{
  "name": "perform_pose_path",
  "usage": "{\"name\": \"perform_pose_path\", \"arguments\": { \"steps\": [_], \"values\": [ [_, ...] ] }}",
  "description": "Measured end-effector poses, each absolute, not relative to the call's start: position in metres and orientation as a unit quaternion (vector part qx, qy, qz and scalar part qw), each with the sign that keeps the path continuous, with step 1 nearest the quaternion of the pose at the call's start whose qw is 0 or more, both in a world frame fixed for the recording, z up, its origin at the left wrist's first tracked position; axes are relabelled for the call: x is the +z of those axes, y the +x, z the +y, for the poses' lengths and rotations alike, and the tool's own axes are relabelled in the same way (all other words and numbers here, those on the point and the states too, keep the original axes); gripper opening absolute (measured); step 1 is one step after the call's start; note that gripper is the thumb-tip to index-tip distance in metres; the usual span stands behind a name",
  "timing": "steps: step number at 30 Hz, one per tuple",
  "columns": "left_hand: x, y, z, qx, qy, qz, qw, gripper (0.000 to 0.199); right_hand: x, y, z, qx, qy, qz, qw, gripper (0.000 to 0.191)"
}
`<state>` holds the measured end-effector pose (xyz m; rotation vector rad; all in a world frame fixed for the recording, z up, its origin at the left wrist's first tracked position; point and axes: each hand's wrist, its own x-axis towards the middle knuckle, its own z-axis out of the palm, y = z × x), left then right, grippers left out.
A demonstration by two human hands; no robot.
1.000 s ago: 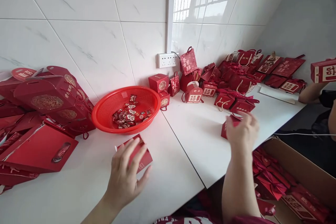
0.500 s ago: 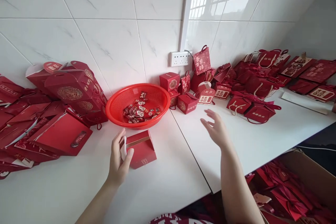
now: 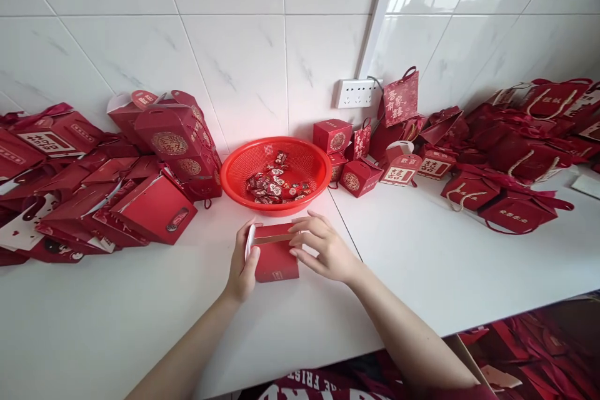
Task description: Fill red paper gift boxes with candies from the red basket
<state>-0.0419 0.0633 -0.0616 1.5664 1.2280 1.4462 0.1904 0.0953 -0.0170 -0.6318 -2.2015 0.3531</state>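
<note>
Item, left to right: my left hand [image 3: 242, 265] clasps the small red gift box [image 3: 275, 258] at its 9 o'clock edge; my right hand [image 3: 323, 250] pinches the 3 o'clock side. Box on worktop [image 3: 140, 306], red basket [image 3: 244, 165] at 12.

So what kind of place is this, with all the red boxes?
Probably a home counter used for packing gift boxes. The white counter runs along a tiled wall with a socket, piles of red gift bags crowd it, and a red basket holds wrapped sweets.
</note>
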Motion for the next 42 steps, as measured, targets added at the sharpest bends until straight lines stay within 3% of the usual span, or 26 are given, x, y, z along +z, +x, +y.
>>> {"name": "perform_pose_path", "arguments": {
  "steps": [4, 10, 17, 24, 28, 32, 37, 42],
  "values": [
    [-0.064, -0.031, 0.058, 0.629, 0.466, 0.431, 0.448, 0.061, -0.038, 0.196, 0.098, 0.144, -0.277, -0.831, 0.461, 0.006],
    [-0.065, -0.033, 0.057, 0.663, 0.424, 0.338, 0.516, 0.055, -0.046, 0.2, 0.097, 0.198, -0.289, -0.822, 0.45, 0.013],
    [-0.068, -0.052, 0.071, 0.655, 0.438, 0.415, 0.454, 0.027, -0.048, 0.208, 0.109, 0.289, -0.281, -0.81, 0.427, 0.028],
    [-0.077, -0.07, 0.081, 0.589, 0.59, 0.462, 0.303, 0.021, -0.054, 0.207, 0.112, 0.298, -0.33, -0.807, 0.389, 0.029],
    [-0.079, -0.074, 0.082, 0.545, 0.635, 0.461, 0.295, 0.023, -0.06, 0.203, 0.11, 0.333, -0.376, -0.79, 0.352, 0.039],
    [-0.081, -0.068, 0.078, 0.505, 0.65, 0.442, 0.356, 0.023, -0.06, 0.197, 0.104, 0.363, -0.407, -0.764, 0.345, 0.047],
    [-0.084, -0.058, 0.073, 0.463, 0.659, 0.443, 0.393, 0.055, -0.059, 0.191, 0.098, 0.446, -0.402, -0.734, 0.319, 0.048],
    [-0.091, -0.052, 0.068, 0.416, 0.627, 0.465, 0.466, 0.066, -0.063, 0.186, 0.097, 0.488, -0.374, -0.718, 0.326, 0.048]
  ]
}}
